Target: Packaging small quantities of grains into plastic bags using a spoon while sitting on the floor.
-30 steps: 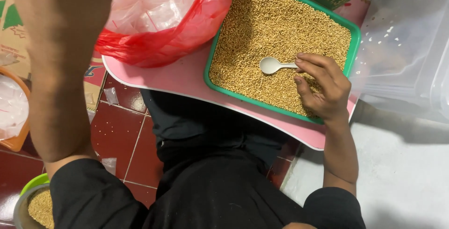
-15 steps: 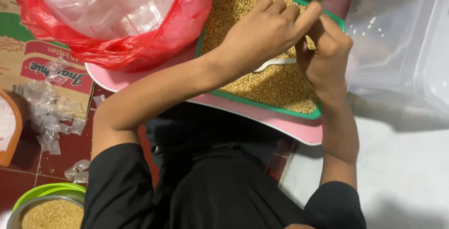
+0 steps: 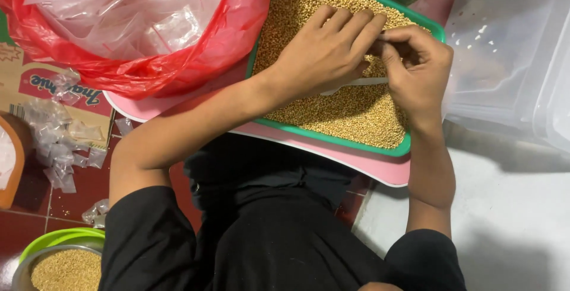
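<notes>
Count: one green tray (image 3: 419, 25) filled with small golden-brown grains (image 3: 350, 110); one white spoon (image 3: 363, 82), only a stretch of its handle showing; one red plastic bag (image 3: 231, 35) holding crumpled clear bags; one pink surface (image 3: 380, 169) under the tray and red bag; one clear plastic bin (image 3: 504, 59) at the right; one green bowl (image 3: 59, 240) of the same grains, lower left, on the red tiled floor (image 3: 18, 231); a loose scatter of small clear bags (image 3: 56, 148) beside a cardboard box (image 3: 41, 86). Two hands in view, both the person's own.

Spoon lies over the grains near the tray's middle, its handle running across between the two hands. Bowl end hidden beneath the left hand (image 3: 323, 50); the other end disappears under the right hand (image 3: 418, 71). Whether either hand actually grips the handle cannot be told.

Left hand: palm down over the grains, forearm reaching in from lower left, fingers (image 3: 347, 21) held together and stretched toward the right hand. Right hand: forearm coming straight up from below, wrist bent, fingers curled narrow, their tips pinched against the left hand's fingertips just above the spoon. What is pinched there is too small to make out.
</notes>
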